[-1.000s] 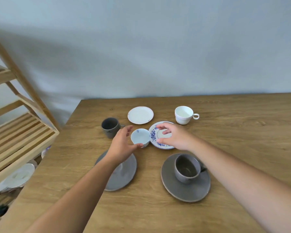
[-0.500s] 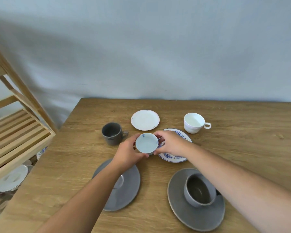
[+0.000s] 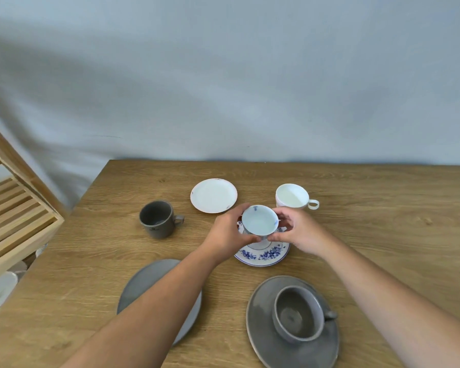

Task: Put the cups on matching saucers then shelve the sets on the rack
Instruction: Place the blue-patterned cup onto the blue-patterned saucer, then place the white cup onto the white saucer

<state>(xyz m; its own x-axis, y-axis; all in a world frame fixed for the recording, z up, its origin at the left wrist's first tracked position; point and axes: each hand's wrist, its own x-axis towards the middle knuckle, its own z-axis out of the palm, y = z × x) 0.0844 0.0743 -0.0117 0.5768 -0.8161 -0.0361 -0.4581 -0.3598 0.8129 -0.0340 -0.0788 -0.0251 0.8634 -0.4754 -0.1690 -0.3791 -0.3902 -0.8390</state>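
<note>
Soft, even daylight is seen throughout; brightness is moderate. No hard glare is found. A broad diagonal shadow is cast across the wall at upper left. Faint soft shadows are thrown under the hands onto the surface. A mild sheen is noted on the grey saucer rim. Wide-angle distortion is evident: the surface edge is bowed and the rack at left is stretched and slanted. Slight motion blur is seen on the rack and forearms; the centre is rendered fairly sharp.
</note>
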